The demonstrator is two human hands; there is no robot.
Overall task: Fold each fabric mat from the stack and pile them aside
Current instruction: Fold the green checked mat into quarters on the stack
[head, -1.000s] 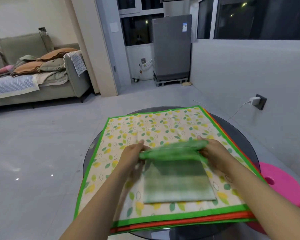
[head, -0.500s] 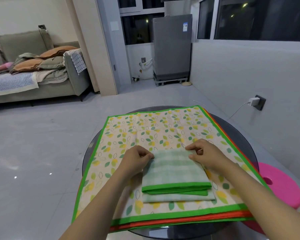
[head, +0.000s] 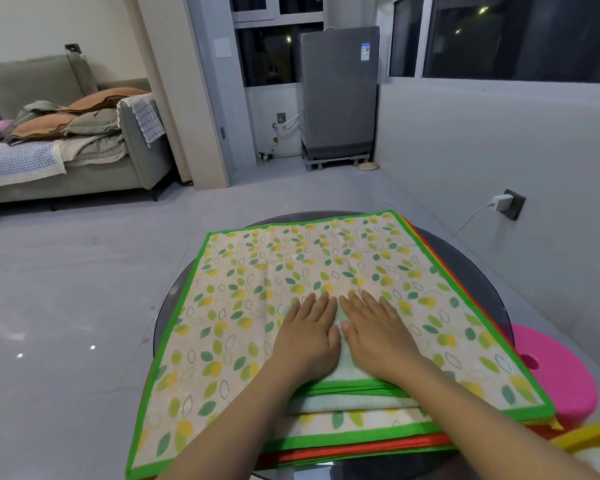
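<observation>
Since the earlier frame both hands have slid from the folded mat's (head: 352,375) far corners to its middle. Left hand (head: 309,336) and right hand (head: 374,336) press flat, fingers straight, gripping nothing. Mat lies directly underneath on the stack (head: 243,306), long axis left-right, equally near both.

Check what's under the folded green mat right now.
The folded green mat lies on the leaf-print mat topping the stack, with red-edged mats showing below. Left hand and right hand press flat on it. How many mats lie beneath is hidden.
</observation>
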